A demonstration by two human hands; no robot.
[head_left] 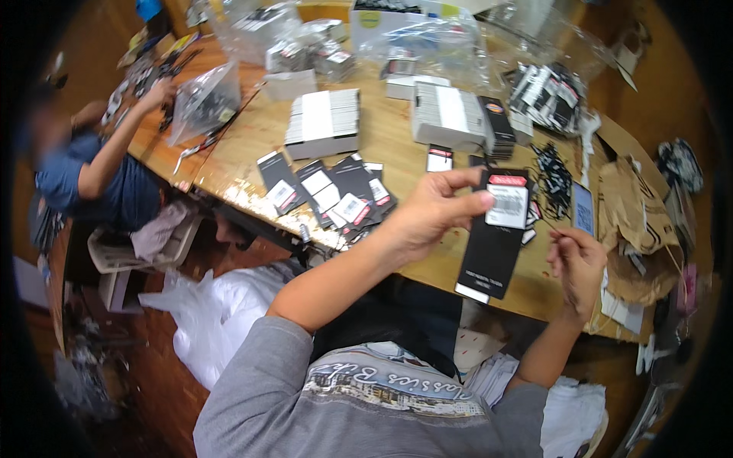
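Note:
My left hand (437,212) pinches a long black hang tag (489,258) near its top, holding it up over the table's front edge. The tag has a red top band, a white barcode sticker and a white lower end. To its right my right hand (576,266) is raised with thumb and fingertips together; whatever they hold is too small to make out. Several similar black tags (328,191) lie overlapping on the table left of my hands. Behind the held tag is a pile of black strings (551,179).
Two stacks of cards in white bands, one left (324,122) and one right (447,114), stand mid-table. A phone (582,210) and brown paper bag (630,202) lie right. Plastic-wrapped bundles (546,95) sit behind. At left, another person (107,168) reaches toward a clear bag (205,99).

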